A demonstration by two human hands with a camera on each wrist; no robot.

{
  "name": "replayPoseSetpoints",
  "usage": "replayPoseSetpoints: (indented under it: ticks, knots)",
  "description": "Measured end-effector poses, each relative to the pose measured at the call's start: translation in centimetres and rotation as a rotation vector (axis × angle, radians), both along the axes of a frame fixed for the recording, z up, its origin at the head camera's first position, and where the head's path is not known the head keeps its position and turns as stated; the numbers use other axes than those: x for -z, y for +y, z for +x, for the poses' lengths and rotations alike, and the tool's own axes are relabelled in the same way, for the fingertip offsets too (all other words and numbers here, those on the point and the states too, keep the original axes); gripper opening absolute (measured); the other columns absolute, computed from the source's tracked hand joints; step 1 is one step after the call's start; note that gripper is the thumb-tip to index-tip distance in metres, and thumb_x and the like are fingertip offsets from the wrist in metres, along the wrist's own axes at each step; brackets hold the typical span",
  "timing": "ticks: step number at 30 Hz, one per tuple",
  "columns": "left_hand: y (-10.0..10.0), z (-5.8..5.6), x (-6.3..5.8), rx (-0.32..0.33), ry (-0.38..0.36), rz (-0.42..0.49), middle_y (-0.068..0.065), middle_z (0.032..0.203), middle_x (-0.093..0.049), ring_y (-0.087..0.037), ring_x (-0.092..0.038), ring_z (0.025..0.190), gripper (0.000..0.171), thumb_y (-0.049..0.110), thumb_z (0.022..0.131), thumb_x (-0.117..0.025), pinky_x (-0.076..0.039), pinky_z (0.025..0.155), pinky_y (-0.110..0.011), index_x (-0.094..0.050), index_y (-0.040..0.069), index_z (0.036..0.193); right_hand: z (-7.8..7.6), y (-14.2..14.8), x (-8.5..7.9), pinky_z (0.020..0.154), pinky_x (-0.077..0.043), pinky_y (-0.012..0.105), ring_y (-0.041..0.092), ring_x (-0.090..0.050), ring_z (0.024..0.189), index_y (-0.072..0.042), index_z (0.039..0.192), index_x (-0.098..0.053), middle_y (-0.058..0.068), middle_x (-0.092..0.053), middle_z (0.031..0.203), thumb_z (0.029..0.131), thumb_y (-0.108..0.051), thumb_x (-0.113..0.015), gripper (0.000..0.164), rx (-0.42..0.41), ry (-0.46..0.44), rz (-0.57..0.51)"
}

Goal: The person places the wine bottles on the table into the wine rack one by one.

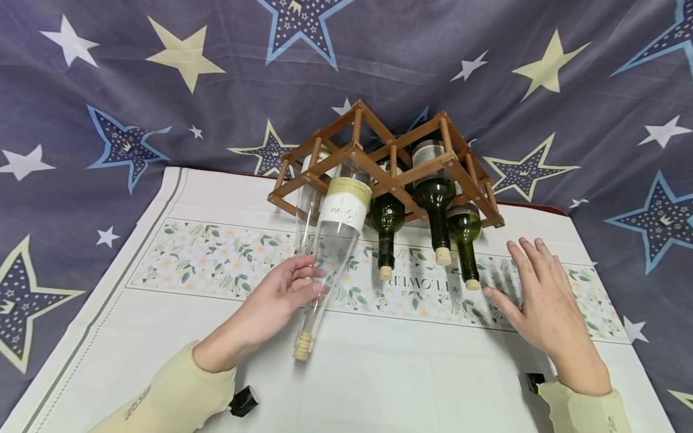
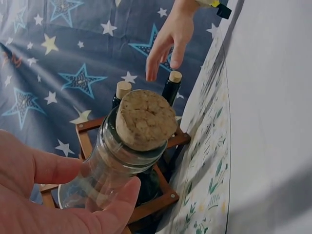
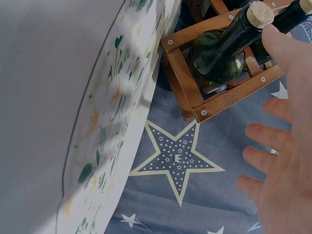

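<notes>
My left hand (image 1: 271, 304) holds the neck of a clear glass wine bottle (image 1: 338, 231), with fingers and thumb around the glass. The bottle tilts down toward me, its cork (image 2: 146, 119) lowest and its labelled body reaching into an opening of the brown wooden wine rack (image 1: 393, 183). Behind it, a second clear bottle (image 1: 304, 222) is partly hidden. Three dark green corked bottles sit in the rack: one in the middle (image 1: 387, 215), one higher (image 1: 435, 195) and one at right (image 1: 465, 231). Right of that last one, my right hand (image 1: 547, 307) hovers with spread fingers, holding nothing.
A white tablecloth (image 1: 379, 373) with a flowered band (image 1: 216, 258) covers the table. The rack stands near the table's far edge. Behind it hangs a dark blue cloth (image 1: 390, 78) printed with stars. Small black devices (image 1: 245, 401) are at both wrists.
</notes>
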State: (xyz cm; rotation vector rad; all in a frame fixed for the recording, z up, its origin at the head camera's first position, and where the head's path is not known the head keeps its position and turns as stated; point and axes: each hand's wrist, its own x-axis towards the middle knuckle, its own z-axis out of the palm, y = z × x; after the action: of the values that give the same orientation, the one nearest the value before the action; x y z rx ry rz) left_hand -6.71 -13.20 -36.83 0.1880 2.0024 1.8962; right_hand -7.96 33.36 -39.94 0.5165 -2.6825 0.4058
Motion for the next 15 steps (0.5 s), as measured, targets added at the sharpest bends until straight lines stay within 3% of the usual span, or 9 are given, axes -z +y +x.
replayPoseSetpoints:
  ticks: [15]
  knots:
    - [1.2, -0.8, -0.2, -0.030, -0.044, 0.057, -0.028, 0.150, -0.049, -0.033, -0.065, 0.122, 0.061, 0.006, 0.108, -0.057, -0.055, 0.103, -0.038, -0.027, -0.009, 0.159, 0.1, 0.1, 0.1, 0.128, -0.011, 0.061, 0.046, -0.020, 0.158, -0.008, 0.166, -0.034, 0.028, -0.035, 0.164, 0.095, -0.049, -0.076, 0.092, 0.011, -0.010, 0.010]
